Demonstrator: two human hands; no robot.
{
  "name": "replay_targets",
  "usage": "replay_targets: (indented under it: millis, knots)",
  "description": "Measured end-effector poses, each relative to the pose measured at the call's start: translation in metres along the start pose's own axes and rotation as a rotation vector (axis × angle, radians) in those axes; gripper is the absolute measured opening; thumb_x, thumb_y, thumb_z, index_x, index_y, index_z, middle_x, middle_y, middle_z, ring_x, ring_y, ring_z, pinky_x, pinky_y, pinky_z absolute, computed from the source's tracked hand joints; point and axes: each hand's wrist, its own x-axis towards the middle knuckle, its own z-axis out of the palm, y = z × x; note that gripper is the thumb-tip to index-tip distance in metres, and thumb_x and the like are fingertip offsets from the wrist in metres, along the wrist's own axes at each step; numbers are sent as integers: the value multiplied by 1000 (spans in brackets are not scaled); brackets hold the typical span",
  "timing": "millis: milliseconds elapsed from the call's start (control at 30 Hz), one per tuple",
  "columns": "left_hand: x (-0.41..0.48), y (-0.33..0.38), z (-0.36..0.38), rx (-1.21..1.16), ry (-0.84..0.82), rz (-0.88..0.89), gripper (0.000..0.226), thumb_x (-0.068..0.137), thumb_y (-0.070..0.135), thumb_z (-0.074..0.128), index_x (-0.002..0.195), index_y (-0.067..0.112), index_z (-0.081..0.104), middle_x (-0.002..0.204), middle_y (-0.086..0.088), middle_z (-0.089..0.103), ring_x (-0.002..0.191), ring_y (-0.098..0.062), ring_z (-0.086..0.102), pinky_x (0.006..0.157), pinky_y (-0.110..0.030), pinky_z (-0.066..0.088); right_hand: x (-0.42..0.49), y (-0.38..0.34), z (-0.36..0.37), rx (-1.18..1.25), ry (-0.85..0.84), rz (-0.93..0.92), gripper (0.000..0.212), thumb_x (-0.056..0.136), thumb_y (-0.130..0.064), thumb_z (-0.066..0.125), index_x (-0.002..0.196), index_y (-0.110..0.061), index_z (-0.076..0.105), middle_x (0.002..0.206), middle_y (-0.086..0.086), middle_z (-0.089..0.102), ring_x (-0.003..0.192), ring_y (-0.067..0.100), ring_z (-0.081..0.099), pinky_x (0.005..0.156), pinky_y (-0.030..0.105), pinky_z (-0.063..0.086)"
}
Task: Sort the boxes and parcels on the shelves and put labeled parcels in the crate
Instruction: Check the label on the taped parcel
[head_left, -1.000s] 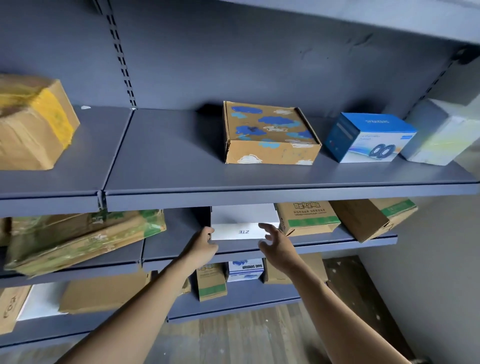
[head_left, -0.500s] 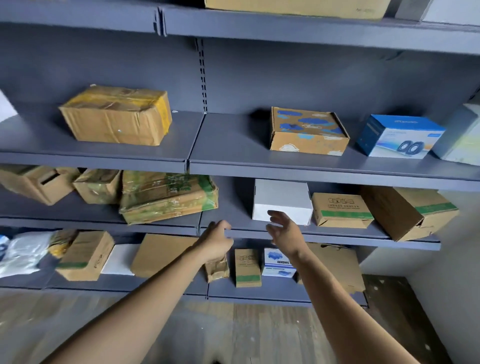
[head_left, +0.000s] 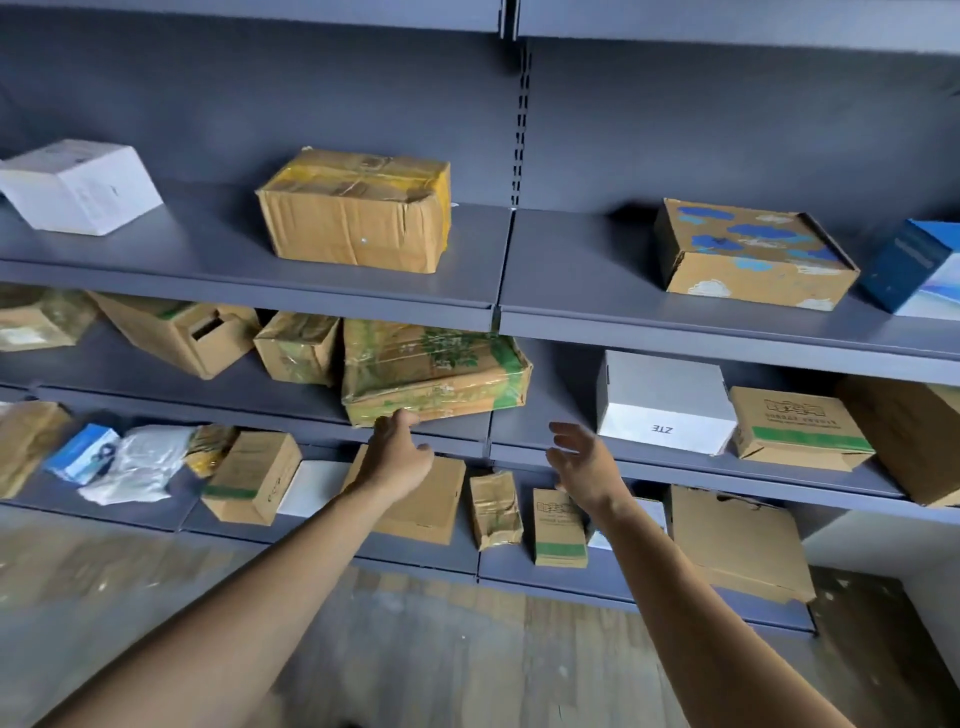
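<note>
Reaching the left hand (head_left: 397, 460), relaxed and empty, to the front edge of the green-taped parcel (head_left: 436, 371); holding the right hand (head_left: 584, 465) spread, empty, near the white ZTE box (head_left: 665, 408).

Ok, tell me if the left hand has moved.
Yes: the left hand went leftward, from the left side of the ZTE box to the front edge of the green-taped parcel.

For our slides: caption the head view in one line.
Left hand and right hand reach toward green-taped parcel on middle shelf.
</note>
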Motion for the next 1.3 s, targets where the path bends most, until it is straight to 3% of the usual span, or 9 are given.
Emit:
replay_targets:
  millis: [100,200,267,367,700,833,967,1200,1300]
  knots:
    - [43,-31,-24,-64,157,-63,37,95,16,56,130,6,49,132,-17,46,115,-36,53,94,-40,47,10,-1,39,-37,-6,55,39,97,-7,53,136,-16,55,138,12,56,108,22,61,83,32,51]
    - [92,-63,-45,-186,231,-184,31,94,24,59,115,2,56,120,-23,55,101,-41,60,87,-50,52,19,-7,76,-81,-9,103,41,97,-7,51,137,-15,54,137,13,56,107,22,60,83,31,51]
    - [121,-79,-51,-223,170,-304,40,94,36,56,114,1,58,115,-25,60,98,-43,62,85,-51,54,24,-11,96,-112,1,127,42,95,-8,50,137,-16,55,136,13,58,111,26,61,91,38,52]
    - [146,-90,-49,-299,-17,-375,49,99,42,50,120,-2,57,110,-20,61,107,-40,61,90,-47,54,29,-13,116,-132,42,159,42,92,-9,50,131,-21,59,124,9,65,92,20,62,82,37,52]
    - [190,-117,-44,-411,-166,-421,68,93,41,62,146,11,32,145,-13,45,121,-38,53,82,-46,56,30,-16,144,-149,125,220,32,90,-3,50,100,-32,58,103,2,64,82,25,67,79,43,56]
    - [190,-119,-43,-446,-190,-391,51,95,26,60,138,8,40,142,-13,45,118,-35,52,83,-43,55,36,-24,160,-136,106,231,38,89,-9,49,119,-28,62,124,5,64,90,24,66,81,40,55]
    - [176,-116,-41,-504,-189,-393,42,96,16,56,135,6,43,144,-13,41,122,-36,49,76,-41,55,41,-39,177,-101,59,213,45,91,-9,48,133,-24,56,139,6,55,76,16,62,61,26,48]
    - [126,-120,-26,-530,-88,-339,36,97,17,55,129,3,46,135,-16,50,112,-40,57,75,-46,60,57,-48,190,-61,36,238,47,97,-17,52,143,-22,43,141,11,51,106,25,61,77,30,48]
    - [114,-131,-30,-522,-65,-303,26,98,17,54,119,5,48,125,-15,54,100,-35,60,72,-45,61,60,-40,187,-54,78,276,52,97,-25,54,146,-19,36,122,8,53,106,28,57,88,33,43]
